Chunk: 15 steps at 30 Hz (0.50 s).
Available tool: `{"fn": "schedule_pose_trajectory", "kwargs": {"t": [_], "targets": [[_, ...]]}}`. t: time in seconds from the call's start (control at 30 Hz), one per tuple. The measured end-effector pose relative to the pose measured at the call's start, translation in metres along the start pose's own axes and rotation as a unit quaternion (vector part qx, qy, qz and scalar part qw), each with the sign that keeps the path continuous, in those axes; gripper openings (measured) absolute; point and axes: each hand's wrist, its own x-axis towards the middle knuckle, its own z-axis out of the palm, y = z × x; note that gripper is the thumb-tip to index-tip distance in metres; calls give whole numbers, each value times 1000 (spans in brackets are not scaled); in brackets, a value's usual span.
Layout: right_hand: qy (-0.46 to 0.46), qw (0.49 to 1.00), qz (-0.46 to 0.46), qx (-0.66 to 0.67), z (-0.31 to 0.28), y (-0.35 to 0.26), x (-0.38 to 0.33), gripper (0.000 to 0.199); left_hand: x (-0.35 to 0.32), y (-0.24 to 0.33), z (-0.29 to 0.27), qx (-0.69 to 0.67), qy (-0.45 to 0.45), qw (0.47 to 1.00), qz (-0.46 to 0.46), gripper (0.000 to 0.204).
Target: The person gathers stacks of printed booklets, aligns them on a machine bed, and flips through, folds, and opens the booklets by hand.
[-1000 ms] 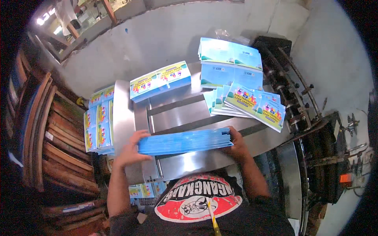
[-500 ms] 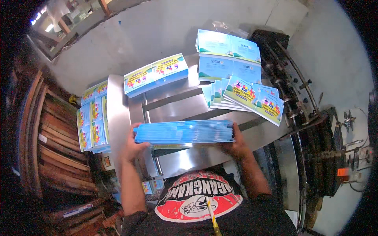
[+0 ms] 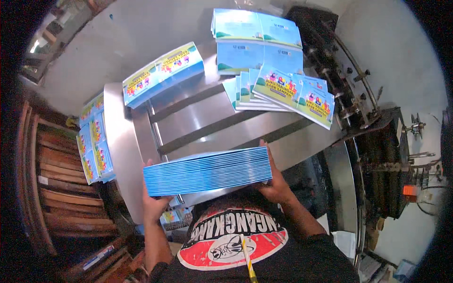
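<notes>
Blue booklet stack spans left grip to right grip, perhaps supported beneath.

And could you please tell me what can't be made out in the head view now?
In the head view:
Left hand and right hand: some fingers, hidden by the held stack.
Low printed pieces: partly hidden by the table and shirt.
Blue back covers: smallest print too small to read.
Upper-left background: blurred, and cut off at the picture's edge.

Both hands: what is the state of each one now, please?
Left hand: holding the left end of the blue booklet stack.
Right hand: holding its right end.
</notes>
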Motion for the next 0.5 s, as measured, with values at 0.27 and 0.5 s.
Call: {"fn": "schedule_pose_trajectory", "kwargs": {"t": [0.27, 0.5], "targets": [[-15, 1000, 17, -2, -7, 22, 6, 103, 13, -15, 19, -91, 8, 996, -7, 125], [-29, 999, -4, -20, -17, 42, 15, 98, 29, -22, 33, -67, 30, 997, -25, 123]]}}
